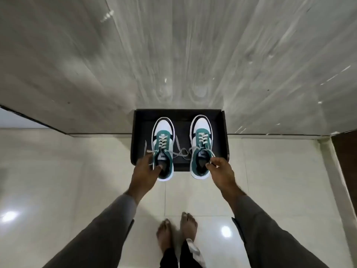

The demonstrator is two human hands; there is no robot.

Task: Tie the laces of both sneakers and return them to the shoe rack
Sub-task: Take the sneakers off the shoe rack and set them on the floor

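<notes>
Two green, white and black sneakers stand side by side, toes pointing away from me. The left sneaker (163,140) and the right sneaker (201,140) rest in a black compartment (141,120) at the foot of a grey wood-grain cabinet, heels sticking out over the floor. Their grey laces (180,152) hang loose and untied between the shoes. My left hand (144,171) grips the collar of the left sneaker, thumb inside the opening. My right hand (220,171) pinches the collar of the right sneaker near a lace end.
The grey wood-grain cabinet front (173,55) rises straight ahead. Glossy cream floor tiles (87,180) spread below. My bare feet (176,229) stand close behind the shoes. A dark wooden edge (347,161) runs along the right.
</notes>
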